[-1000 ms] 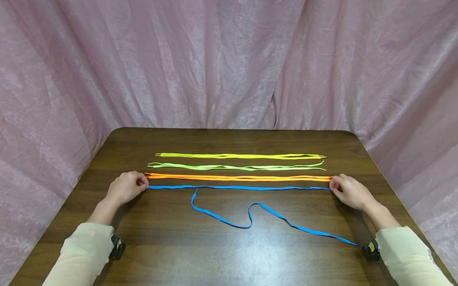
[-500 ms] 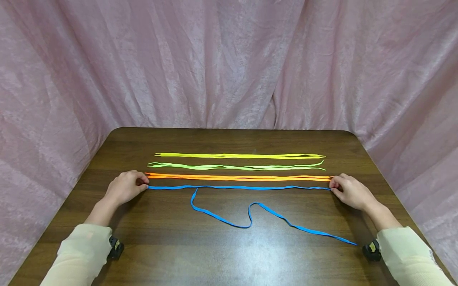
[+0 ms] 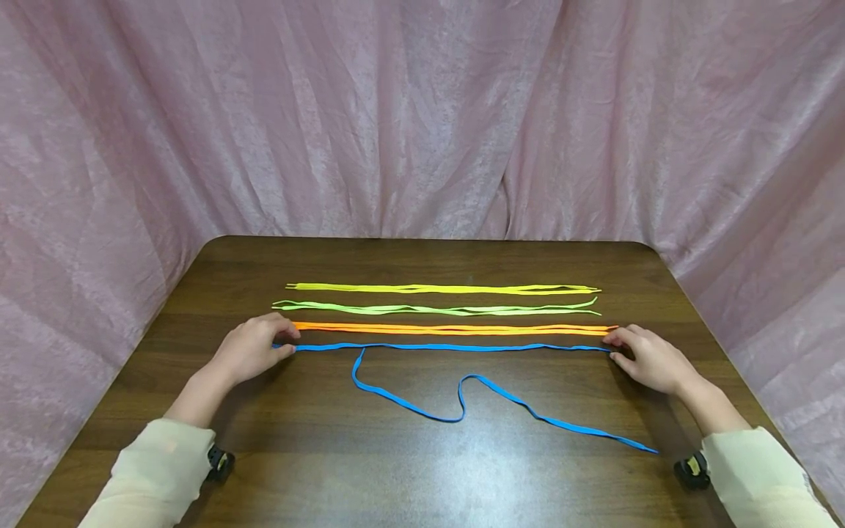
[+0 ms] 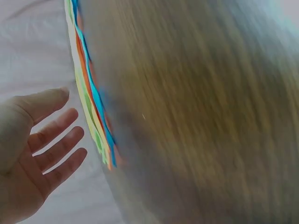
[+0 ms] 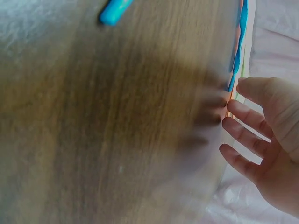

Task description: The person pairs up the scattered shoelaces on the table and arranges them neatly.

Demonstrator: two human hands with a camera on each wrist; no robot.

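Note:
A blue shoelace (image 3: 436,346) lies nearly straight across the table. My left hand (image 3: 254,348) is over its left end, thumb and fingers apart; the left wrist view shows the fingers of that hand (image 4: 28,144) spread beside the laces. At the right end, my right hand (image 3: 650,358) has thumb and fingers parted close to the blue tip, and nothing is held in the right wrist view. A second stretch of blue lace (image 3: 409,406) meets the straight one left of centre and curves toward the front right. Just behind runs a pair of orange laces (image 3: 449,330).
Behind the orange pair lie light green laces (image 3: 422,310) and, farther back, yellow laces (image 3: 442,289), all roughly parallel. The brown wooden table (image 3: 330,469) ends at a pink curtain (image 3: 422,117). A bright glare shows on the front of the tabletop.
My left hand has let go of the blue lace's end and shifted right over it. My right hand's fingers have parted from the right tip. The laces have hardly moved.

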